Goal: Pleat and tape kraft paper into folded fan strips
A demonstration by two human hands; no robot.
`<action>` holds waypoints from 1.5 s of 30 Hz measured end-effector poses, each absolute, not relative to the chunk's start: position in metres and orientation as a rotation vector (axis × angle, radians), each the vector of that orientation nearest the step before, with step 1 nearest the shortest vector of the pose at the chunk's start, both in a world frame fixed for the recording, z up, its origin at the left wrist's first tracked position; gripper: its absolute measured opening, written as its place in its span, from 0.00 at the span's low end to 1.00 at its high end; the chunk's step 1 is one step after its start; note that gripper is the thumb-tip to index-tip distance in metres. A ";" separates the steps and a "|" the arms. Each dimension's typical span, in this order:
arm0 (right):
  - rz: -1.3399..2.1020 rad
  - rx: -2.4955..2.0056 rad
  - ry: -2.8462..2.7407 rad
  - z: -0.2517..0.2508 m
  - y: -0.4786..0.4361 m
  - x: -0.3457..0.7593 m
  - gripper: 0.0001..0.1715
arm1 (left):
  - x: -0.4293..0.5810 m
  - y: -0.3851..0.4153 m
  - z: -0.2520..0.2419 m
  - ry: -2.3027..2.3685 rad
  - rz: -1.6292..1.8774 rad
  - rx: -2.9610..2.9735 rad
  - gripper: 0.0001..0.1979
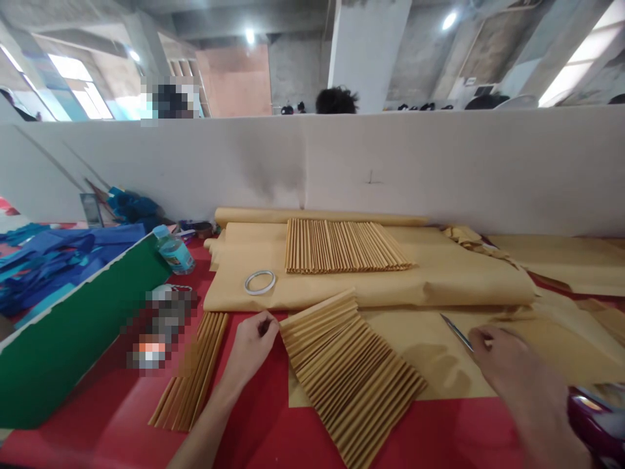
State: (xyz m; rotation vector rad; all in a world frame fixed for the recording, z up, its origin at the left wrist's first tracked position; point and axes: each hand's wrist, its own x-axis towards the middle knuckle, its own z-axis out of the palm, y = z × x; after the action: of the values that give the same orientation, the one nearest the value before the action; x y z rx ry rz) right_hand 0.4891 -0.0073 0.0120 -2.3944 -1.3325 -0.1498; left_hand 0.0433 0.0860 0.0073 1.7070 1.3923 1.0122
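Observation:
My left hand (pixel 251 345) is closed in a pinch on the upper left corner of a pleated tan paper sheet (pixel 349 374) that lies fanned out on the red table. My right hand (pixel 502 361) rests on flat tan paper (pixel 430 339), its fingers closed on a thin metal blade (pixel 456 332) that points up and to the left. A second pleated sheet (pixel 342 246) lies further back on a stack of tan paper. A narrow folded pleat bundle (pixel 193 374) lies left of my left arm.
A ring of white tape (pixel 260 282) lies on the paper stack (pixel 463 277). A green board (pixel 73 326), a plastic bottle (pixel 174 251) and blue fabric (pixel 53 257) are at the left. A white partition (pixel 439 169) runs behind the table. A purple object (pixel 598 420) sits at the lower right.

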 end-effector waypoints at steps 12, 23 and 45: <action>0.485 -1.844 -1.651 0.036 0.043 0.361 0.23 | 0.038 0.087 0.019 1.523 1.246 1.627 0.16; 0.751 -1.735 -1.532 0.003 0.058 0.340 0.22 | -0.019 0.040 0.044 2.578 0.140 2.000 0.20; 0.532 -1.498 -2.410 0.042 0.047 0.287 0.25 | 0.004 0.002 0.022 1.802 0.239 2.590 0.23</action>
State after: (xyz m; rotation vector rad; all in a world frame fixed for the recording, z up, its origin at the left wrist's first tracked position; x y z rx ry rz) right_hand 0.2874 0.0468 0.0420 -1.4978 -2.4097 0.5318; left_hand 0.0044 0.0019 0.0224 2.5899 1.8025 0.2393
